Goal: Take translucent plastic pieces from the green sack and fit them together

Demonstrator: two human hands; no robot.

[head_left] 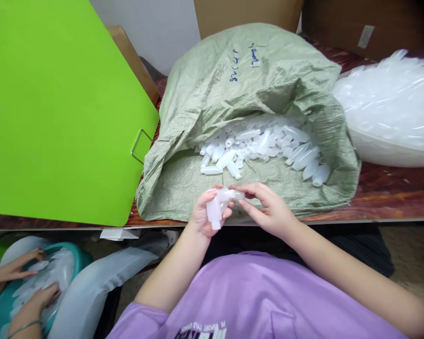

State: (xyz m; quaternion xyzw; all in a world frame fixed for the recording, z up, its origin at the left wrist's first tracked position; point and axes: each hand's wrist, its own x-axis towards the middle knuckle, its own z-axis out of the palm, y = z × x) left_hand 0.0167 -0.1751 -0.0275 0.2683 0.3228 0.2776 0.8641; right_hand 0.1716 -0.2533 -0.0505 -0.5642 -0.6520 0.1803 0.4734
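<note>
My left hand [200,213] is closed around a few small translucent white plastic bottles [215,212], one of them with its neck pointing down. Between the thumb and fingertips of my right hand [271,210] is a small clear plastic piece [239,194], which meets the end of a bottle in the left hand. Whether the two are joined cannot be made out. Just beyond my hands lies an open woven sack [176,188], its mouth facing me, with a heap of loose white bottles [257,141] inside.
At right stands a large clear container [392,146] piled with clear plastic pieces. A green board [67,108] with a wire handle rises at left. Below it, another person's hands [38,301] work in a teal tub [78,256]. Cardboard boxes [247,16] stand behind the sack.
</note>
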